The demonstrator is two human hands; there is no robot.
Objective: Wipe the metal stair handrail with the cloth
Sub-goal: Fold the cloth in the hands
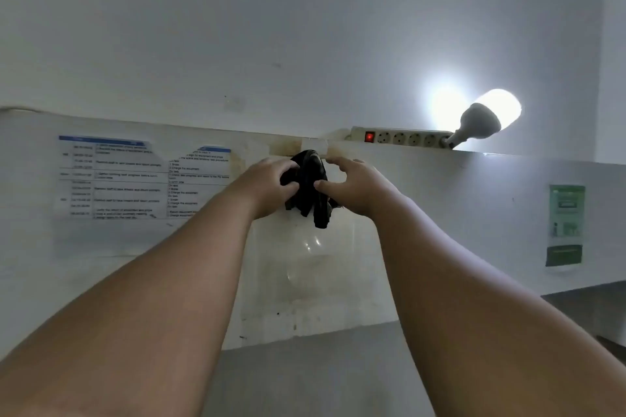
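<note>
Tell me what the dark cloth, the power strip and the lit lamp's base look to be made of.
Dark cloth: soft black fabric, matte; it bunches and hangs in limp folds between both hands.
Power strip: likely hard plastic, off-white and smooth, with moulded round sockets and a glowing red switch.
Lamp base: probably matte white plastic; the glare from the bulb leaves it uncertain.

Power strip on ledge top; lit lamp plugged at its right end; printed schedule lower left; green notice lower right.
</note>
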